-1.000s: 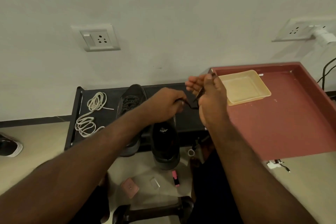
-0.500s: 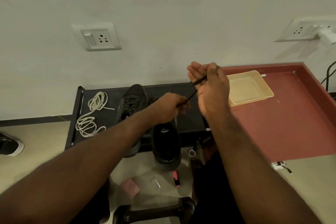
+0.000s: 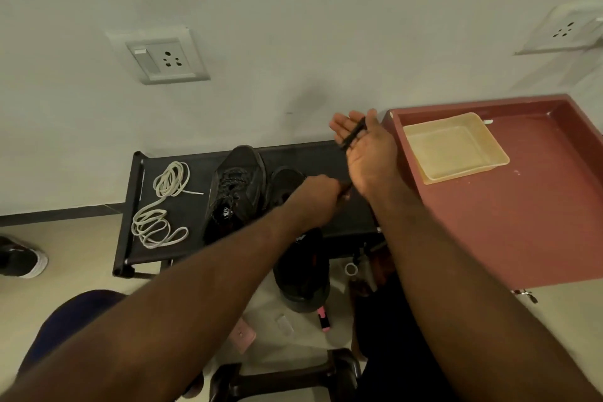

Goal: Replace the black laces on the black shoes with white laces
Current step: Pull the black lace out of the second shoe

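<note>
Bare rack [image 3: 306,155] strip between white laces [image 3: 160,182]; shoe [image 3: 235,189]

black shoes [image 3: 235,186] | black lace [image 3: 354,134] | white laces [image 3: 163,206] | red table [image 3: 538,222] | cream tray [image 3: 463,174]
</note>
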Action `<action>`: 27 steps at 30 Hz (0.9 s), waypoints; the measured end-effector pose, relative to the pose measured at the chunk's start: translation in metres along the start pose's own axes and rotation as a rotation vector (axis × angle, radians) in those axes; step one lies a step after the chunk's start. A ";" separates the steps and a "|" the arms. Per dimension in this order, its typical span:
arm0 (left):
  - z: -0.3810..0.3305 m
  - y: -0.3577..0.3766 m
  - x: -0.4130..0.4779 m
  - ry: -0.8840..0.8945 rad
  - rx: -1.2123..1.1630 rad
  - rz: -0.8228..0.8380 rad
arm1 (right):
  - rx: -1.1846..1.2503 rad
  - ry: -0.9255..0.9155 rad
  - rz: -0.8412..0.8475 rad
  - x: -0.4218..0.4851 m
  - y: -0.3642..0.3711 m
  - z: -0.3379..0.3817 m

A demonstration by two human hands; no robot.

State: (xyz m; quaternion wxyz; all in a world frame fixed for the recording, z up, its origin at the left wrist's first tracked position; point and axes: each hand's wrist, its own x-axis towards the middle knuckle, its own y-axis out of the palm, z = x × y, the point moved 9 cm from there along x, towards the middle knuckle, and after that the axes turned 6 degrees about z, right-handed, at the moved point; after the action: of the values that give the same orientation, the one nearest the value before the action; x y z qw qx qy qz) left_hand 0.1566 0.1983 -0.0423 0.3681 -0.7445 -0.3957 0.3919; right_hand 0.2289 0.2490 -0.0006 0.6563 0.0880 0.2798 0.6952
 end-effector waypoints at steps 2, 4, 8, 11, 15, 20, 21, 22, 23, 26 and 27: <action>0.014 -0.006 -0.002 -0.063 0.063 -0.057 | -0.874 -0.045 0.066 0.013 -0.010 -0.002; 0.032 -0.005 -0.004 -0.140 0.088 -0.068 | -1.496 0.075 0.319 0.014 -0.012 -0.030; 0.057 0.025 -0.012 -0.276 0.102 0.117 | -1.884 0.512 0.572 -0.005 -0.040 -0.062; 0.065 0.034 -0.013 -0.319 0.056 0.095 | -1.172 0.810 0.585 -0.039 -0.039 -0.065; 0.061 0.036 -0.013 -0.321 0.060 0.031 | 0.237 0.230 0.217 -0.002 -0.003 -0.010; 0.055 0.037 -0.024 -0.399 0.119 0.006 | -0.250 -0.246 -0.191 0.029 -0.023 0.031; 0.057 0.036 -0.027 -0.445 0.108 -0.012 | -0.227 -0.273 -0.226 0.029 -0.027 0.037; 0.058 0.034 -0.030 -0.484 0.095 -0.028 | -0.172 -0.300 -0.249 0.026 -0.031 0.045; 0.058 0.034 -0.031 -0.512 0.084 -0.035 | -0.107 -0.332 -0.267 0.023 -0.035 0.052; 0.060 0.031 -0.023 -0.541 0.041 -0.006 | -0.156 -0.442 -0.304 0.008 -0.036 0.072; 0.061 0.030 -0.019 -0.542 0.030 0.018 | -0.355 -0.515 -0.331 0.001 -0.036 0.083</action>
State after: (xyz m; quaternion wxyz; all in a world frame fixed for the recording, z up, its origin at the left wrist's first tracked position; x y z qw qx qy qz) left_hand 0.1049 0.1835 -0.0887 0.2562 -0.6102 -0.4675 0.5861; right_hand 0.3006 0.2716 0.0495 0.8142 0.0983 -0.0094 0.5721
